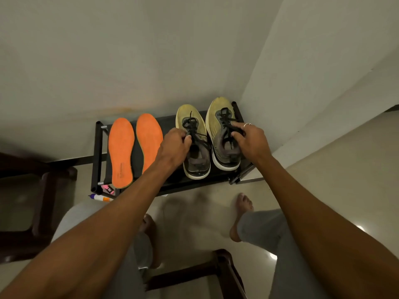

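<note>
Progress is judged to be somewhere in the middle. At the left of the shoe rack (98,152), the two orange insoles (121,152) are already laid flat and side by side on the top shelf, outside of the shoes, so this step seems done. Next to them, the left hand (174,145) is closed with curled fingers, and the black laces (190,124) of the left shoe (197,167) are pinched between thumb and fingers just above the opening. This yellow shoe stands on the right half of the shelf, toe to the wall, and its laces are still threaded. Just beside it, the right shoe (216,108) is placed in the same direction, near the corner of the wall. Its tongue area is gripped by the right hand (250,139): the thumb is curled at the opening, while the index finger is stretched forward on the laces. How the other fingers lie cannot be told. What is left, as it seems, is the work on the laces of both shoes, and perhaps the return of the insoles.
</note>
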Demonstrator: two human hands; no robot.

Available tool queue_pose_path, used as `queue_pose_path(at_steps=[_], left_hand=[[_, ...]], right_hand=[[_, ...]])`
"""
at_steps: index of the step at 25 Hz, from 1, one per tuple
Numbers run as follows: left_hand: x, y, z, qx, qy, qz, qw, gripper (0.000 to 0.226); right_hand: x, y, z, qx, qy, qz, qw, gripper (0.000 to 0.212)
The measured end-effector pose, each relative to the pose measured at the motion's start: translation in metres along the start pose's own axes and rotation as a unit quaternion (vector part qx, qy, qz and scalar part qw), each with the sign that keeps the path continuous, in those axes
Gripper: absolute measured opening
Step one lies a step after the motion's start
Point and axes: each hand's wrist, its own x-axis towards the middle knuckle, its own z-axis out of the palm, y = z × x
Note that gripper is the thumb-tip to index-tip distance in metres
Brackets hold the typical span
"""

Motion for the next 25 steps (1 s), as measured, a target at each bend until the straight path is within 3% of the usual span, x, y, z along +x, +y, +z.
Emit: queue_pose_path(at_steps=[9,14,16,18,20,25], left_hand=[[0.028,-0.018,0.031,-0.036,0.000,-0.033,0.999,0.035],[0.047,-0.019,0.012,-0.023,-0.106,-0.103,0.989,0.036],[0.050,-0.021,0.003,-0.048,-0.163,-0.184,0.968,0.041],[0.049,-0.023,-0.002,-0.110,-0.223,-0.266,0.931,0.043],[0.047,-0.024,-0.004,-0.178,-0.263,-0.293,0.902,0.032],[0.043,-0.024,-0.002,-0.255,-0.238,-0.300,0.888,0.042]], right_hand=[[0.029,0.033,0.024,-0.036,-0.010,0.005,0.999,0.039],[0.031,0.030,0.019,-0.022,-0.071,0.100,0.992,0.065],[0.030,0.031,0.016,-0.001,-0.111,0.172,0.979,0.072],[0.028,0.029,0.012,0.051,-0.163,0.246,0.954,0.057],[0.026,0.028,0.009,0.067,-0.184,0.269,0.943,0.036],[0.026,0.019,0.000,-0.006,-0.105,0.226,0.968,0.017]])
